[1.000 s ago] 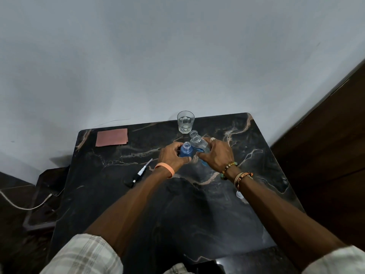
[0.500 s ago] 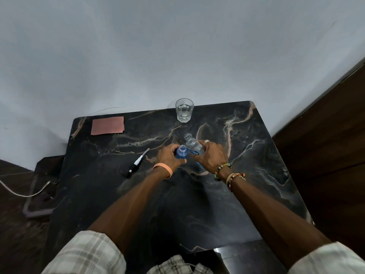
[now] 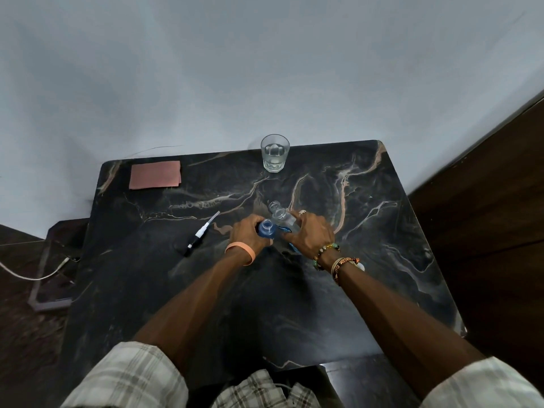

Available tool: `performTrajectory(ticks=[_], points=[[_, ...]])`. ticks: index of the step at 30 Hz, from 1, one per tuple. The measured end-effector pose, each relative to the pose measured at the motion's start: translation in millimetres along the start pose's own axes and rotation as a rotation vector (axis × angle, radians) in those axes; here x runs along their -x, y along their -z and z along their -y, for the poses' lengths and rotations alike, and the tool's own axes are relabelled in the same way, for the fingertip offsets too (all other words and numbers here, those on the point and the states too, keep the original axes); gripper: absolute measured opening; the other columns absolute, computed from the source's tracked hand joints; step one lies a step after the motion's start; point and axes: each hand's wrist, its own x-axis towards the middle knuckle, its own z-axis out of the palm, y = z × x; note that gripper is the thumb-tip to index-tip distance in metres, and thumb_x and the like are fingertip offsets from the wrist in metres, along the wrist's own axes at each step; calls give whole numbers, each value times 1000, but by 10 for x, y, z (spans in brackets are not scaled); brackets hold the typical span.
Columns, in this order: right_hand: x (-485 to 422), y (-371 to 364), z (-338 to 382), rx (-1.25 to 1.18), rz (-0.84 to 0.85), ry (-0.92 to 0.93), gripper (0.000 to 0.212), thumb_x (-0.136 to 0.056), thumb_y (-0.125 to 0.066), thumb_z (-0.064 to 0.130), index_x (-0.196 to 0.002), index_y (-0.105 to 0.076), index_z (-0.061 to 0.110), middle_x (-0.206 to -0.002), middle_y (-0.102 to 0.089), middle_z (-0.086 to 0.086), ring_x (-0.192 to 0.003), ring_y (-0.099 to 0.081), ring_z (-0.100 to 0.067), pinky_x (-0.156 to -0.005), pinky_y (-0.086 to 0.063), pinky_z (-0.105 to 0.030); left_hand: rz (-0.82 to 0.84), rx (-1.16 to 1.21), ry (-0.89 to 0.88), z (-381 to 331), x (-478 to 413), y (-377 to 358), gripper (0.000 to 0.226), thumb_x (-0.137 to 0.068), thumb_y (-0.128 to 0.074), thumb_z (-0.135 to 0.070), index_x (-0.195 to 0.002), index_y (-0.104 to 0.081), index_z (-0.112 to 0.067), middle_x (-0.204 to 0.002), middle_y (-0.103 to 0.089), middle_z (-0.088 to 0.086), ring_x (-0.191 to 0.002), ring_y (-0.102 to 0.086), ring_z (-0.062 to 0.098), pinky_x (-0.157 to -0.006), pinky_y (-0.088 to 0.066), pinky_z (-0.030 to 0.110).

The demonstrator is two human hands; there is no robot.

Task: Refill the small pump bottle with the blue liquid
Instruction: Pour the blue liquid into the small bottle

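a person stands at a dark counter (image 3: 323, 304) with pale wavy lines in it. a glass (image 3: 275, 153) with clear water sits at the far edge of the counter, by the grey wall.

on the near side of the glass, both hands are close together. the left hand (image 3: 245, 234) is wrapped round the small bottle (image 3: 267, 228). the small bottle is blue, its top is off and its round mouth is open. it stands straight up, a bit to the left of the glass and nearer the person.

the right hand (image 3: 312, 235) is curled round the big bottle (image 3: 279, 214). this one is clear with a blue label, and it leans with its open mouth pointing back toward the glass. it touches the small bottle on that bottle's right side. some blue shows under the right hand.

the pump top (image 3: 201, 234), with its thin white tube, lies flat on the counter, to the left of the glass and nearer than it. a pink cloth (image 3: 155, 174) lies flat far to the left of the glass, at the same far edge.

the left wrist has an orange band (image 3: 240, 251). the right wrist has bead bands (image 3: 326, 251).
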Motion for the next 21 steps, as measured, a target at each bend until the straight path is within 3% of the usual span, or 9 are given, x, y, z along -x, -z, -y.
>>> performTrajectory(ticks=[3, 8, 11, 15, 19, 21], points=[[-16, -7, -11, 5, 5, 13, 45, -79, -72, 48, -119, -64, 29, -86, -70, 3, -76, -65, -16, -67, -57, -34, 1, 16, -1, 3, -4, 0, 46, -58, -89, -21, -99, -66, -22, -96, -71, -2, -87, -65, 17, -84, -55, 40], [-37, -14, -39, 34, 22, 34, 51, -81, -69, 52, -127, -61, 30, -92, -70, 1, -80, -65, -16, -70, -56, -32, -3, 33, 1, 29, -15, -16, 53, -57, -90, -18, -104, -65, -21, -100, -71, -2, -90, -65, 16, -85, -54, 37], [-48, 12, -56, 49, 26, 23, 55, -83, -70, 45, -134, -57, 29, -96, -71, -1, -82, -64, -17, -69, -54, -29, 4, 52, 2, 27, -27, -5, 69, -58, -90, -12, -120, -59, -18, -115, -69, 2, -104, -64, 19, -91, -51, 31], [-60, 80, -83, 6, 4, 2, 52, -82, -71, 38, -132, -58, 30, -91, -71, 2, -78, -63, -13, -61, -46, -22, 43, 129, -16, 49, -26, 130, 79, -63, -86, -7, -134, -52, -13, -131, -60, 7, -119, -58, 22, -100, -49, 40], [-88, 226, -129, -51, -70, 9, 46, -80, -73, 40, -124, -62, 31, -86, -68, 6, -75, -62, -12, -57, -41, -19, -203, 134, -51, 54, -55, 434, 51, -78, -63, 11, -126, -59, -6, -122, -63, 12, -113, -60, 24, -96, -46, 25], [-126, 326, -147, -77, -130, 2, 43, -77, -73, 41, -118, -64, 31, -82, -66, 7, -71, -61, -12, -55, -40, -19, -315, 121, -98, -42, -100, 566, 49, -81, -55, 14, -124, -59, -7, -119, -64, 11, -107, -62, 22, -92, -48, 25]])
